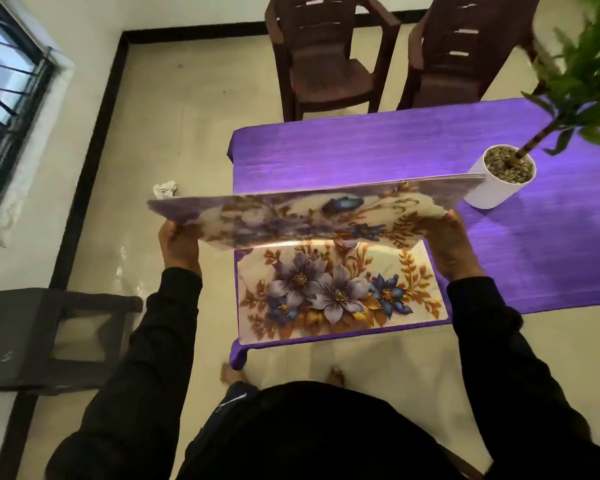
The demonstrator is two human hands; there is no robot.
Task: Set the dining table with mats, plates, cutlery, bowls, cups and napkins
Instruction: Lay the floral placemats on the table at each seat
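Observation:
One floral mat (340, 292) lies flat on the near left corner of the table, which wears a purple cloth (326, 157). Above it I hold a stack of matching floral mats (302, 216), tilted, its far edge raised. My left hand (179, 242) grips the stack's left end and my right hand (454, 244) grips its right end. The stack hides the far edge of the mat on the table.
A white pot (496, 185) with a green plant stands on the table just beyond the stack's right end. Two brown plastic chairs (329, 57) stand at the far side. A grey stool (49, 337) is at my left. A crumpled paper (166, 189) lies on the floor.

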